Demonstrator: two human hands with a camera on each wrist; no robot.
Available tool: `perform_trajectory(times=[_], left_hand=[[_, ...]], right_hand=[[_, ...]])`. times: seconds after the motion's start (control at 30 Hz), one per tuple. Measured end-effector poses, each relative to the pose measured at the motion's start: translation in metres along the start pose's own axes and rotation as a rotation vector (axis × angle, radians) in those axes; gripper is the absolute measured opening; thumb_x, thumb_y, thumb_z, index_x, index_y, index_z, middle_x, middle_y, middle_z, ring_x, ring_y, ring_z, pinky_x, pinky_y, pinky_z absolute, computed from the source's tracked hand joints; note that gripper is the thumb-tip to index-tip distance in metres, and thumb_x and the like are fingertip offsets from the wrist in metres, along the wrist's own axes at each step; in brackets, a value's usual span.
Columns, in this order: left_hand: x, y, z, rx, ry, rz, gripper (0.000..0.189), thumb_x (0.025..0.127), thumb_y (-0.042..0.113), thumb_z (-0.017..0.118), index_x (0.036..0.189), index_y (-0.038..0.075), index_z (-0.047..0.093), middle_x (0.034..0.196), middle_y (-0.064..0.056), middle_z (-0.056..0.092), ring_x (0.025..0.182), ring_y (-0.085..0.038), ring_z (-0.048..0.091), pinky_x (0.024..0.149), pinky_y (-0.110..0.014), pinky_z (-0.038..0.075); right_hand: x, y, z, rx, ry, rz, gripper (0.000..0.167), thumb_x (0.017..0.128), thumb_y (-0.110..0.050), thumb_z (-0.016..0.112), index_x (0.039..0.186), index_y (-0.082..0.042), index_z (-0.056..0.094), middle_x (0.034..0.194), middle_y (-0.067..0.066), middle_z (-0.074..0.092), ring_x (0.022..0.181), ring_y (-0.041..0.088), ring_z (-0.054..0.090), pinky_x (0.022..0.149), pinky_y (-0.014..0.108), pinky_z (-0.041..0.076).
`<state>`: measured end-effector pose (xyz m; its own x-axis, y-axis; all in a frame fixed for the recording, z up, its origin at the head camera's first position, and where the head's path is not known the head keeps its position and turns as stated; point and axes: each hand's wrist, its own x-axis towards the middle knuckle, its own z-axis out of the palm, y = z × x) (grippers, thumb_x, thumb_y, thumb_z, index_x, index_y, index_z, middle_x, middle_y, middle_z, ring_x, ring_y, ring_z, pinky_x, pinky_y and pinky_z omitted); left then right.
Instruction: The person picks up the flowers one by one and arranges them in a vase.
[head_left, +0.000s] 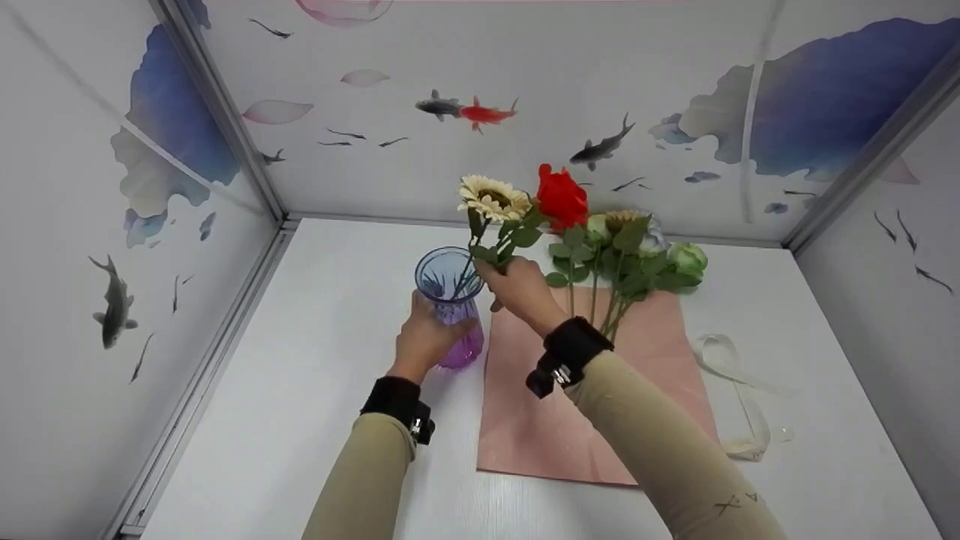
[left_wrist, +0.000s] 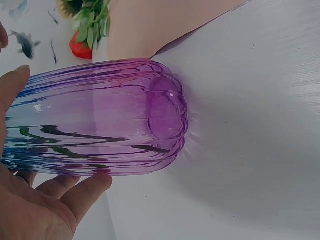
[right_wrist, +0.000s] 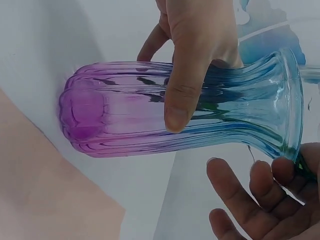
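Observation:
My left hand [head_left: 426, 341] grips a ribbed glass vase [head_left: 452, 310], blue at the flared top and purple at the base. It stands upright on the white table, and the left wrist view shows thumb and fingers around the glass [left_wrist: 120, 112]. At the rim, my right hand [head_left: 525, 291] pinches the leafy stem of a cream artificial sunflower [head_left: 493, 198]. The stem's lower part slants inside the vase, and dark green pieces show through the glass [right_wrist: 130, 112]. In the right wrist view the right hand's fingers [right_wrist: 267, 200] are close to the rim; the pinch itself is partly out of frame.
Right of the vase, a pink paper sheet [head_left: 555, 420] lies on the table [head_left: 300, 420]. Across its far edge lie a red rose [head_left: 562, 197], a pale green flower [head_left: 686, 259] and other stems. A loose cream ribbon [head_left: 750, 416] curls farther right. Printed walls enclose the table.

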<state>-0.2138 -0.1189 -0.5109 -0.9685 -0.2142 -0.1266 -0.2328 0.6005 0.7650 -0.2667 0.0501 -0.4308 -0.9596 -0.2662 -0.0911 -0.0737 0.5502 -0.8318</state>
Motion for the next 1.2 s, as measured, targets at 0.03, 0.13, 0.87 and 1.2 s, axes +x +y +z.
perform_trajectory(times=[0.03,0.13,0.87,1.2], left_hand=[[0.000,0.000,0.000,-0.002,0.001,0.000,0.104,0.084,0.049,0.078,0.159,0.006,0.021,0.150,-0.021,0.051,0.133,-0.045,0.054,0.108,-0.063,0.043],[0.000,0.001,0.000,-0.007,0.000,-0.003,0.104,0.083,0.049,0.079,0.159,0.007,0.021,0.150,-0.020,0.051,0.134,-0.044,0.053,0.108,-0.063,0.043],[0.002,-0.001,0.000,0.006,0.000,-0.014,0.102,0.081,0.052,0.080,0.154,0.006,0.027,0.143,-0.022,0.058,0.128,-0.046,0.057,0.105,-0.060,0.047],[0.001,0.001,-0.001,-0.009,0.000,-0.024,0.104,0.081,0.051,0.081,0.155,0.006,0.023,0.145,-0.024,0.055,0.129,-0.046,0.056,0.105,-0.061,0.046]], right_hand=[[0.001,0.002,-0.001,0.031,-0.010,0.012,0.048,0.099,-0.053,0.059,0.085,-0.008,0.067,0.091,0.020,0.071,0.062,0.029,0.072,0.081,0.036,0.054],[0.003,0.008,-0.004,0.138,-0.027,0.059,0.052,0.094,-0.059,0.065,0.102,-0.008,0.073,0.120,0.015,0.067,0.060,0.033,0.071,0.098,0.038,0.053],[0.006,0.026,-0.005,0.335,-0.091,0.081,0.059,0.098,-0.062,0.057,0.080,-0.005,0.061,0.054,0.004,0.047,0.051,0.026,0.063,0.092,0.038,0.055],[0.008,0.053,-0.017,0.286,-0.169,0.035,0.064,0.098,-0.062,0.055,0.096,0.002,0.062,0.066,0.006,0.056,0.066,0.027,0.069,0.096,0.042,0.053]])
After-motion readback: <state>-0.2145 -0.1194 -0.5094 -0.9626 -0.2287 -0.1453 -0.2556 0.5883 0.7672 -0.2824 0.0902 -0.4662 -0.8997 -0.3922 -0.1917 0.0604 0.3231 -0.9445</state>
